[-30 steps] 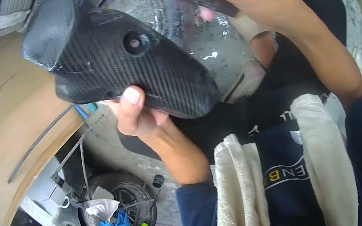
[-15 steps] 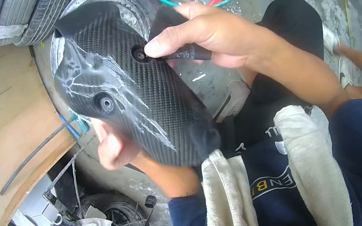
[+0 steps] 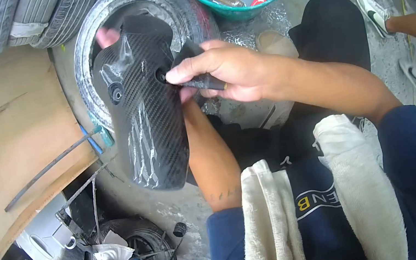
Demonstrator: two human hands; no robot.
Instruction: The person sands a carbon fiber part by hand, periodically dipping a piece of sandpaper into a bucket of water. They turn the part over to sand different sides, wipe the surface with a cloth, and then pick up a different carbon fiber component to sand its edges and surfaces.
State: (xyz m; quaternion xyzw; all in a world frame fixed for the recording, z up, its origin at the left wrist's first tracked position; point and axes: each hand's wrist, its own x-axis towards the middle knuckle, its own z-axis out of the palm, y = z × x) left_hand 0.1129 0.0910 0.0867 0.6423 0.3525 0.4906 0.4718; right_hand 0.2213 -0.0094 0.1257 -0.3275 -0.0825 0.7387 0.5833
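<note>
Black carbon-weave part [image 3: 153, 120]: held up in front of the wheel [image 3: 84, 76], top end over it in view, lower end past its near edge, above the floor [image 3: 192, 244].

Right hand [image 3: 237, 72]: came in from the wheel's right side, forearm slanting up and left, elbow bent. It was clamped on a dark flat piece [image 3: 205, 81], thumb on top, thumb tip at the part's right-hand recessed hole [image 3: 161, 75]. The second recessed hole [image 3: 116, 93] sat by the opposite edge, uncovered.

Left hand [image 3: 106, 37]: behind the part, mostly hidden, supporting it. Forearm rose steeply from the wheel's near side; blurred fingers poked out over the wheel's opening. Finger closure hidden, can't tell.

Edges: bucket [image 3: 231, 11] stood just beside the wheel, upper right. Board [image 3: 12, 125] lay left of the wheel, curved rod [image 3: 46, 172] across it. Bent knee [image 3: 331, 24] took up space right of the wheel, another person's feet [image 3: 377, 16] well beyond it. Most open room: bare floor on the wheel's near side, below the part.
</note>
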